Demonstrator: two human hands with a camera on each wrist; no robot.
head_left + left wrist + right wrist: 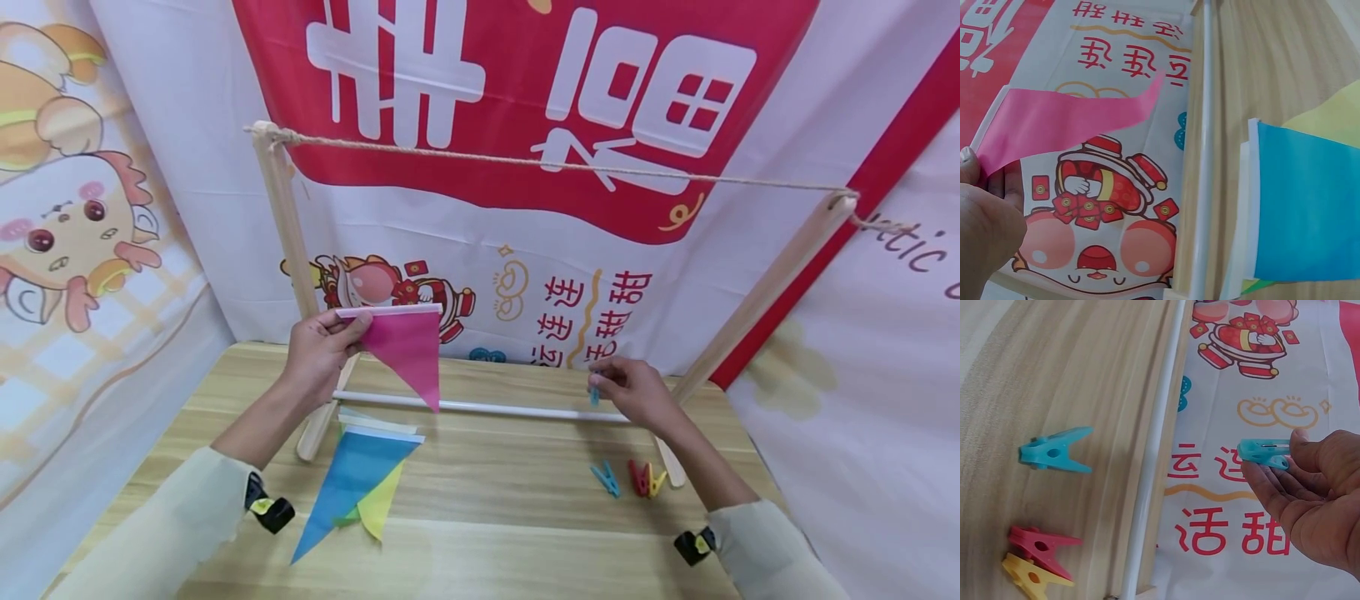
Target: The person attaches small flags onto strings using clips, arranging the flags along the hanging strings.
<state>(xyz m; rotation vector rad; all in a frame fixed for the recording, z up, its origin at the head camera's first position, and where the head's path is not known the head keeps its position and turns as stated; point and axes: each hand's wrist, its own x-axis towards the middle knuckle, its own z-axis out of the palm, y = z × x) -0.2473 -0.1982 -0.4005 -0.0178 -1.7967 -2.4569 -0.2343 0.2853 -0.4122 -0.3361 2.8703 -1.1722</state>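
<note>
My left hand [321, 354] pinches a pink triangular pennant [408, 342] by one end of its white top edge; the pennant hangs point down below the rope [480, 157]. My right hand [637, 390] holds a teal clothespin [1263, 450] between thumb and fingers, out over the back of the table. On the table lie a blue pennant [367, 467] and a yellow one [386, 500], overlapping, with a bit of green beneath. To the right rest another teal clothespin [606, 479], a red clothespin [640, 478] and a yellow clothespin [656, 481].
A wooden post [288, 225] on the left and another post [765, 292] on the right carry the rope. A white rod [517, 409] joins them low down, near the tabletop [487, 550]. Behind hangs a printed cloth [465, 225].
</note>
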